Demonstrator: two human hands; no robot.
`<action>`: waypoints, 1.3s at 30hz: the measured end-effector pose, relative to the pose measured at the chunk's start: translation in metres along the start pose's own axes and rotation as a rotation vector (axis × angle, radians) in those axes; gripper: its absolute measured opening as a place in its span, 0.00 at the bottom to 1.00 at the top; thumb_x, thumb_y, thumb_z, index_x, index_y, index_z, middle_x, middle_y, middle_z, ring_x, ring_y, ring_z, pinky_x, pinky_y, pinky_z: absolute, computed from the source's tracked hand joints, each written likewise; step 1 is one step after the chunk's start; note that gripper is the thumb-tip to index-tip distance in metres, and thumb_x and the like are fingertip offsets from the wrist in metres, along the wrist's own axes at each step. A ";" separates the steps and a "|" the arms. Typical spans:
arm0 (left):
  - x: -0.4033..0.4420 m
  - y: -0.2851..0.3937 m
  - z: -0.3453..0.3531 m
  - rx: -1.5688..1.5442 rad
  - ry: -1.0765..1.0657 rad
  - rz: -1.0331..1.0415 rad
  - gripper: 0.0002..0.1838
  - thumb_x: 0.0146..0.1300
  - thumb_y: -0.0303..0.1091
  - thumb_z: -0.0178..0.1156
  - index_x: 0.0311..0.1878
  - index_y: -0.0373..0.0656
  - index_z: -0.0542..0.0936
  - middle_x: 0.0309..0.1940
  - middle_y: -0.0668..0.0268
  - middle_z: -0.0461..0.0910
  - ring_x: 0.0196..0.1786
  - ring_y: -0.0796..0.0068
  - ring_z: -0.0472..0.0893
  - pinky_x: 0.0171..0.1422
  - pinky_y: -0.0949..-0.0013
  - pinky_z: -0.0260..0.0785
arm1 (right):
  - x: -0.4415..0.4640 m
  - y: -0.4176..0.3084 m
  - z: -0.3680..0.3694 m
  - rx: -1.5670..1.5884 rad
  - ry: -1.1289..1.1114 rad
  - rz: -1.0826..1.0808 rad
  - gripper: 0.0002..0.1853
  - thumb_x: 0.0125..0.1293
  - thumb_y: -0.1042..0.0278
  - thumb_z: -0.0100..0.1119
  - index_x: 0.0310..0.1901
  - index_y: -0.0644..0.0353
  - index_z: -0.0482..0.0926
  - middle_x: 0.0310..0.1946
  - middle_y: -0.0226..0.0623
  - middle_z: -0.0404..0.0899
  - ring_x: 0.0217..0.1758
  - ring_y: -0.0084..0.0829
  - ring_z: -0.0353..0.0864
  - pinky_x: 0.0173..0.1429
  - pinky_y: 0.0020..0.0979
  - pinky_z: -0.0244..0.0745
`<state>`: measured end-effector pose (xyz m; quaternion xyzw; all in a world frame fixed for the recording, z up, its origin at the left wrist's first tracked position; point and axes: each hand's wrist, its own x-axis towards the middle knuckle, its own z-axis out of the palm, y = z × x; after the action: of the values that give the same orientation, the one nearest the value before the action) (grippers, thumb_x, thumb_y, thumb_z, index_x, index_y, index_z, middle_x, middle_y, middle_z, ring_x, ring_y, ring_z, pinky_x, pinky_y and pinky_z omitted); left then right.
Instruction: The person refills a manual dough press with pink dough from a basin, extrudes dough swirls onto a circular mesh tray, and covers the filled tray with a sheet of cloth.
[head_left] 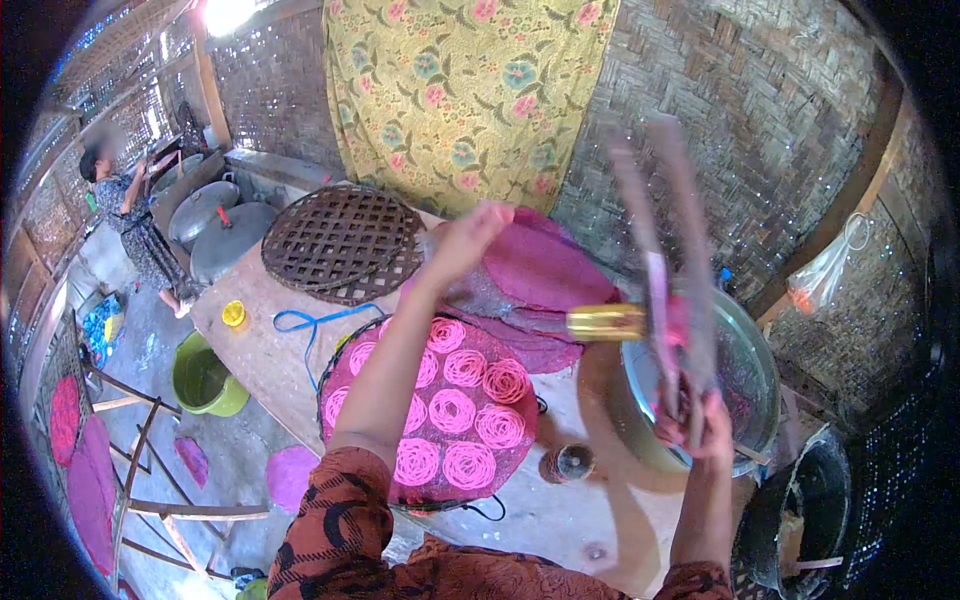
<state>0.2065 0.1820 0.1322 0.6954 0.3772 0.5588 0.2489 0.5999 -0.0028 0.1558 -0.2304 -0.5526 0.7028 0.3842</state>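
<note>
My right hand [705,430] is closed around a wooden hand press [680,230], whose two long arms rise blurred by motion. A shiny brass cylinder [605,322] sticks out from it to the left. Behind the press is a wide metal basin [765,370] with pink material inside. My left hand [475,240] reaches to the far side, at the edge of the magenta round sheets [545,260]; its fingers are blurred. Below my left forearm, a round magenta mat [515,465] bears several pink noodle coils [465,367], partly hidden by the arm.
A dark woven lattice tray [340,240] lies at the table's back left. Near it are a yellow lid [234,315] and a blue strap [320,320]. A small cup [568,463] stands by the mat. Left are a green bucket [205,375] and a person [140,220] near large pots.
</note>
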 end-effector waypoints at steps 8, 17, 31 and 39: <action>-0.043 -0.169 0.105 0.870 -0.311 -0.058 0.18 0.58 0.34 0.55 0.52 0.40 0.74 0.57 0.51 0.70 0.57 0.45 0.72 0.60 0.57 0.66 | -0.103 0.021 -0.042 0.107 0.502 -0.210 0.37 0.62 0.29 0.41 0.53 0.61 0.66 0.18 0.34 0.69 0.13 0.23 0.63 0.17 0.25 0.59; -0.009 -0.206 0.031 0.573 0.315 -0.399 0.25 0.52 0.37 0.62 0.53 0.37 0.73 0.48 0.45 0.75 0.55 0.45 0.73 0.60 0.55 0.66 | -0.124 0.030 -0.053 0.082 0.687 -0.221 0.34 0.63 0.32 0.45 0.47 0.62 0.68 0.17 0.33 0.67 0.14 0.25 0.64 0.17 0.28 0.60; -0.001 -0.204 -0.053 0.667 0.092 -0.668 0.29 0.45 0.47 0.66 0.53 0.49 0.76 0.47 0.53 0.79 0.50 0.55 0.79 0.55 0.60 0.70 | -0.118 0.038 -0.051 0.181 0.758 -0.312 0.33 0.67 0.33 0.38 0.52 0.60 0.67 0.15 0.30 0.64 0.11 0.21 0.61 0.15 0.24 0.58; 0.092 -0.109 -0.032 0.680 -0.022 -0.195 0.28 0.49 0.32 0.63 0.57 0.42 0.70 0.42 0.52 0.79 0.40 0.56 0.81 0.48 0.60 0.72 | -0.117 0.034 -0.047 0.153 0.736 -0.326 0.31 0.67 0.34 0.37 0.51 0.59 0.67 0.15 0.30 0.64 0.12 0.22 0.60 0.16 0.24 0.58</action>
<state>0.1568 0.3174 0.1108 0.7051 0.6035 0.3676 0.0592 0.6955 -0.0709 0.0986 -0.3465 -0.3535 0.5425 0.6787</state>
